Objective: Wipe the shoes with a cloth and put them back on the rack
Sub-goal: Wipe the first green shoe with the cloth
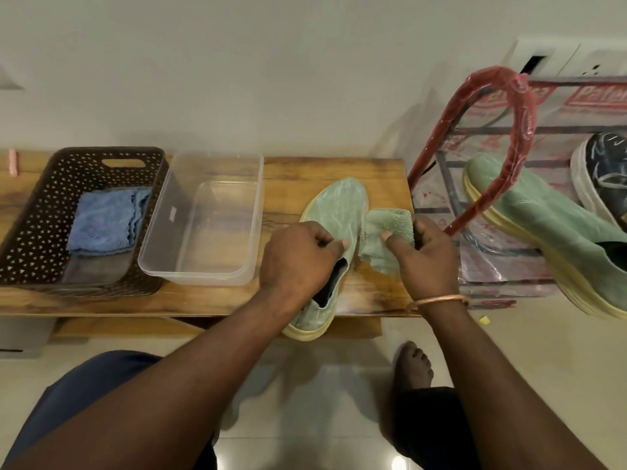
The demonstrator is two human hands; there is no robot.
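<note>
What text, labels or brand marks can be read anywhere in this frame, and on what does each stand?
"Pa…": red banner printed on the plastic wrap over the rack; only the first letters are sure, the rest blurs.
A second like banner behind the red hoop: cut off, unreadable.
Small label on the clear tub: too small to read.
White markings on the dark shoe: not legible.

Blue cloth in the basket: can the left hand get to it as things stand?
Probably yes. The basket is open-topped and the blue cloth lies uncovered, with only the low clear tub between. But the left hand is holding the shoe, so it must let go first.
</note>
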